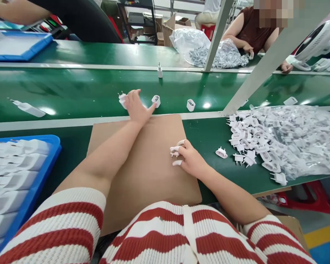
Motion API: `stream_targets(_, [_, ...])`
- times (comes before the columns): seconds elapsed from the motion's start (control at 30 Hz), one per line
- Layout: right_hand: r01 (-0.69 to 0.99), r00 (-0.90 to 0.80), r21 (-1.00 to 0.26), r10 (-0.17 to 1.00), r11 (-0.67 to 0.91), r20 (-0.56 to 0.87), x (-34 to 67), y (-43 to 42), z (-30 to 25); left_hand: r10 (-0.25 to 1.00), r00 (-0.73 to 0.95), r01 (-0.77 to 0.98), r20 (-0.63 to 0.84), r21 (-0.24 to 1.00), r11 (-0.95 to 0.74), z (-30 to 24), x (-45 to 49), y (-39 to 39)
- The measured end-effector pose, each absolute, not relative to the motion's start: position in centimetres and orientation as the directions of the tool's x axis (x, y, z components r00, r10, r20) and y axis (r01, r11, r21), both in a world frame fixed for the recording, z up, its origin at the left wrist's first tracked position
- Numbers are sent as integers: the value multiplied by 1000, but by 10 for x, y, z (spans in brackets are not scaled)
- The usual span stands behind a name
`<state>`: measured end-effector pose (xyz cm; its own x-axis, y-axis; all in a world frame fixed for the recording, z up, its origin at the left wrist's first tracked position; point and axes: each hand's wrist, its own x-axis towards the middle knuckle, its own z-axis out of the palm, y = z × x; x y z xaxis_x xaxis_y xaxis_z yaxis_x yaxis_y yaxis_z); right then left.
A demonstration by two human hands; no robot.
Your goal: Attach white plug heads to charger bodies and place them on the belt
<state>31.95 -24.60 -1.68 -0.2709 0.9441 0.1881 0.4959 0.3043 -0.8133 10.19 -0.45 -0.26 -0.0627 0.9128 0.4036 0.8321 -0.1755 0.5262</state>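
Observation:
My left hand (136,106) reaches forward over the green belt, fingers spread. Its fingertips rest at a white charger shell (122,99) on the left, and the thumb touches another shell (156,101) on the right. My right hand (189,159) lies on the brown cardboard sheet (151,176), pinching a small white plug insert (175,149) with metal pins. A loose plug insert (221,152) lies just right of that hand.
A heap of white plug inserts (264,141) on clear plastic fills the right. A third shell (190,105) and an upright charger (160,70) stand on the belt (71,91). A blue tray (35,176) of white parts sits at left. Another person works across the belt beside a bag (206,51).

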Motion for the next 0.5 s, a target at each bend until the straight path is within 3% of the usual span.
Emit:
stream_targets(0.07, [410,-133,-895,983,174,131,320,-240,-18,960,-34,830,279,543,-128,-4,118,7])
stream_targets(0.13, [200,15,-980,1000,-18,-15,320,-235,-13,973,-41,817,226,569,-98,-2,127,15])
stream_targets(0.23, [-152,95,-961,964,-233,-249,323,-232,1,968,28,775,250,606,-179,4,125,-2])
stream_targets(0.3, [-277,75,-923,952,-267,-298,325,-232,11,956,133,717,261,641,-274,8,117,-38])
stream_targets(0.4, [-329,42,-899,946,-290,-321,325,-234,19,921,311,596,235,707,-381,8,104,-110])
stream_targets(0.5, [-214,109,-946,957,-243,-270,321,-235,18,868,434,466,240,765,-444,2,97,-168])
